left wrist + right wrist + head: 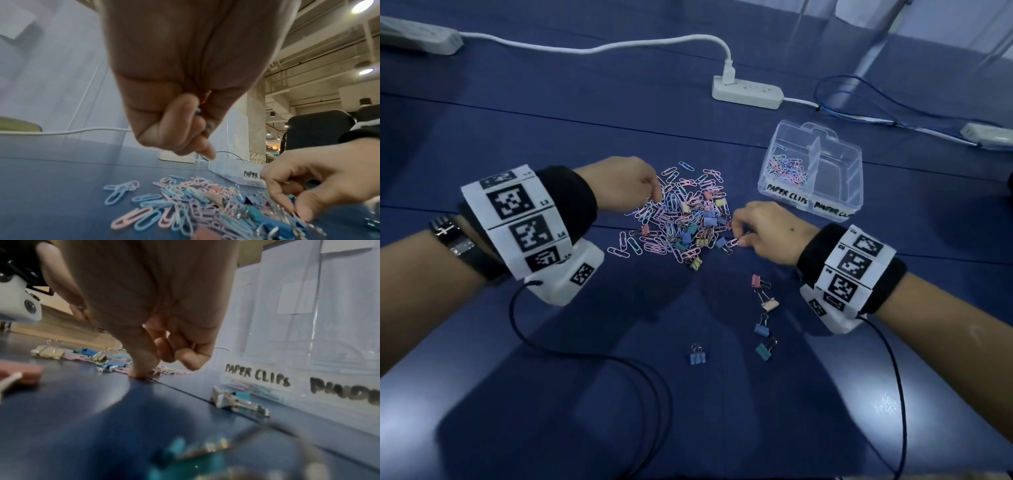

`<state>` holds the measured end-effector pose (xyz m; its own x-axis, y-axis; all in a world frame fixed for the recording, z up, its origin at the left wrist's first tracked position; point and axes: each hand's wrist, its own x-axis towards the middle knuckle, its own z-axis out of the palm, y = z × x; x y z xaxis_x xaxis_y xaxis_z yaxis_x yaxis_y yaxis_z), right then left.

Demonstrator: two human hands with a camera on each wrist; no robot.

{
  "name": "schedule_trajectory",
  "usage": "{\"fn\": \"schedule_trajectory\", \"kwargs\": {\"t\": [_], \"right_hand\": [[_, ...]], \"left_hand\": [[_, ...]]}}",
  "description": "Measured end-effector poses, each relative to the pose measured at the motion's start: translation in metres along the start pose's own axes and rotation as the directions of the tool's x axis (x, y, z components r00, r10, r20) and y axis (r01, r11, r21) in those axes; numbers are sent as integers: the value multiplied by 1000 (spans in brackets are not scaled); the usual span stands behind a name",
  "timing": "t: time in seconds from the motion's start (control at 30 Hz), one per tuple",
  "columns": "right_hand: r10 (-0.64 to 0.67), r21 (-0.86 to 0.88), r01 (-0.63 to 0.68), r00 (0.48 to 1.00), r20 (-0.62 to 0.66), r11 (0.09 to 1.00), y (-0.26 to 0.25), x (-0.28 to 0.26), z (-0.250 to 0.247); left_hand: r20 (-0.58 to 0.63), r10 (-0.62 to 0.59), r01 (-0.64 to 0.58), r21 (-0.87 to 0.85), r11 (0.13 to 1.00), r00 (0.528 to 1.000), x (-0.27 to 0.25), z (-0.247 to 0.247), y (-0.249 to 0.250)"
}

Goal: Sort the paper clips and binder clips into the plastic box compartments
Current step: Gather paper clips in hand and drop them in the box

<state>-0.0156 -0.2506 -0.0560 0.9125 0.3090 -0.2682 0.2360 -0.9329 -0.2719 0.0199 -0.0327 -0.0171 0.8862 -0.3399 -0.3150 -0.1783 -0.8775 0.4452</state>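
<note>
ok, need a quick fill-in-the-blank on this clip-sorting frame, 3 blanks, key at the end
The plastic box compartment already holding clips is labelled ____ clips.
Five binder clips lie apart from the mixed pile, nearest the ____ hand.
The left hand fingers pinch a ____ clip.

Missing words: paper; right; paper

A white power strip (746,92) sits at the back of the blue table (551,130), a white plug (728,70) in its left end. Another power strip (417,36) lies far left, and a blue cable (859,113) loops at right.
</note>
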Motion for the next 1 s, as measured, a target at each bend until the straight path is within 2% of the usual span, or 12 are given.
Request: {"fn": "schedule_trajectory", "kwargs": {"t": [0.07,0.2,0.3,0.4,0.5,0.57,0.7,0.87,1.0], "right_hand": [[8,-13,-7,999,33,1000,0,-1,0],[9,-22,-8,997,76,1000,0,-6,-1],[18,16,-19,999,48,1000,2,-10,-1],[41,130,-32,997,-60,991,6,-12,-6],[73,321,-31,990,-122,947,8,-9,-14],[73,441,-9,989,-128,898,6,-6,-19],[74,689,35,989,-127,724,1,2,-29],[135,785,-64,991,-25,616,2,18,-37],[228,905,-184,968,101,382,-1,30,-42]], "left_hand": [[20,-54,55,-47,997,998,1,0,-6],[72,-102,118,-269,956,992,4,6,-16],[114,-103,135,-321,937,988,5,8,-17],[71,-7,11,-65,998,997,0,6,-16],[145,68,-85,114,990,987,-5,6,-13],[203,90,-132,199,971,975,-6,10,-10],[212,149,-213,325,922,966,0,18,1],[176,160,-219,402,889,971,6,21,5],[167,222,-269,360,893,961,10,26,3]]}}
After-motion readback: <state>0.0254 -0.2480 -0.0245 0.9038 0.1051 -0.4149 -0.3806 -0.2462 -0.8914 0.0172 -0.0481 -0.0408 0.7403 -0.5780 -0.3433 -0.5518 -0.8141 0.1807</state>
